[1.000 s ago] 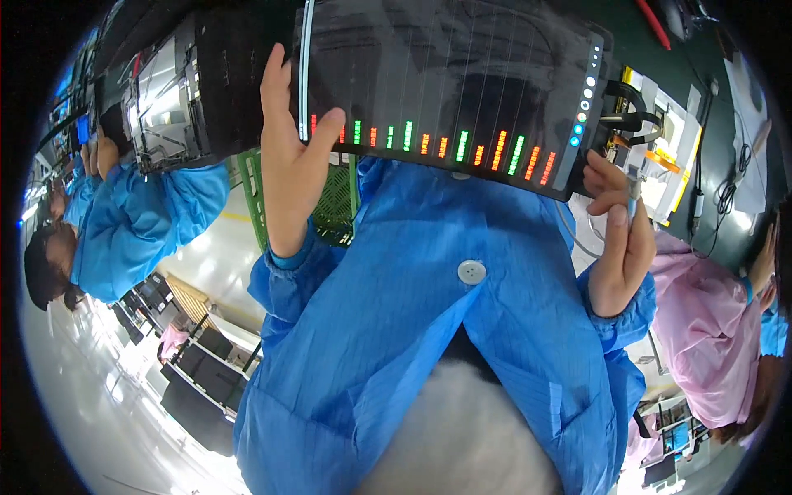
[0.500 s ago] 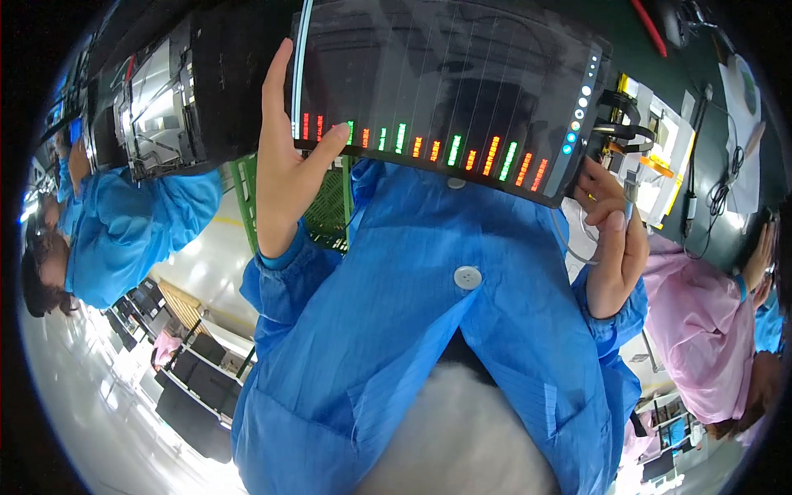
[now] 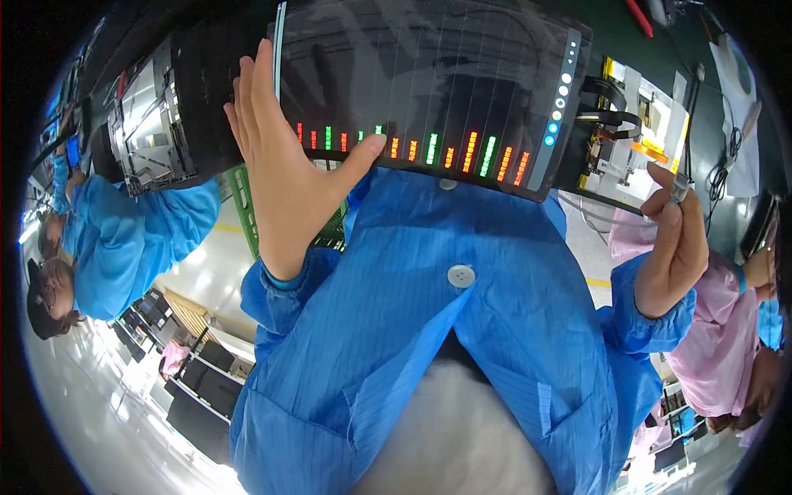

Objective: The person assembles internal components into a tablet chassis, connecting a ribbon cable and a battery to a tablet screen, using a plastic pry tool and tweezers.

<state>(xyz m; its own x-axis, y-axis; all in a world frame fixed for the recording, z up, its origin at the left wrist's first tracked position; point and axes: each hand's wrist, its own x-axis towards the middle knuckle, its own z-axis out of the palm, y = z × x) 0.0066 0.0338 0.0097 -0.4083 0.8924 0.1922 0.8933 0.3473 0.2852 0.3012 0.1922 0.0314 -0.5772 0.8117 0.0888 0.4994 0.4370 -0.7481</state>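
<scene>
A dark tablet-like screen (image 3: 429,91) with rows of red and green text stands in front of me. My left hand (image 3: 289,165) lies at its lower left corner, fingers stretched along the side edge and thumb reaching over the lower part of the display. The fingers are apart and do not wrap round it. Off to the right of the screen, my right hand (image 3: 675,247) pinches the metal-coloured plug (image 3: 679,190) of a grey cable (image 3: 610,216). The cable runs left from the plug toward the screen's lower right corner.
Beside the screen on the right sits an opened device (image 3: 639,124) with black flex cables and orange tape. Black wires (image 3: 719,169) and a red-handled tool (image 3: 638,16) lie on the dark table. A green crate (image 3: 241,206) is below left. Co-workers in blue (image 3: 136,239) and pink (image 3: 718,346) flank me.
My right hand has moved right, away from the screen's corner, carrying the plug and drawing out the cable. My left hand's fingers have spread, and its thumb has slid right across the display.
</scene>
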